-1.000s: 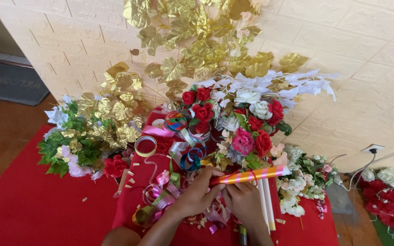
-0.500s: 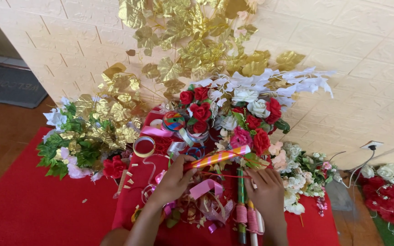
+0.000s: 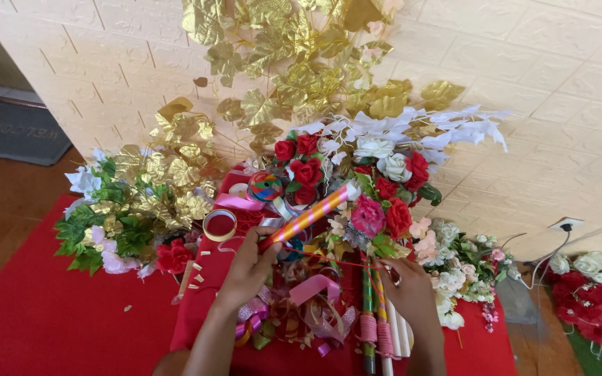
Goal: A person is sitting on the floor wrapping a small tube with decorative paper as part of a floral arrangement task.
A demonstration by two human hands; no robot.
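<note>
Head view: person bent over table w/ red cloth point(image 3: 50, 334), craft clutter all over.

L hand point(image 3: 249, 268) clamped on lower end of striped orange/pink paper-wrapped stick point(image 3: 311, 216); stick tilts up to the right, tip in among the red roses point(image 3: 301, 163). R hand point(image 3: 409, 289) fingers curled, seems to pinch a thin red ribbon strand point(image 3: 336, 261) running taut between the two hands; grip partly hidden, can't confirm. Hands apart.

Around: tape roll point(image 3: 219, 225) just left of L hand, pink ribbon loops point(image 3: 315, 289) below between the hands, more wrapped sticks point(image 3: 374, 313) lying near R hand. Gold leaf sprays point(image 3: 280, 69) behind, white flowers point(image 3: 374, 146) beside roses.

Progress, my judgement: stick looks fully wrapped; ribbon not yet tied, loose ribbon and other sticks still lie unplaced. Early-to-mid stage.
</note>
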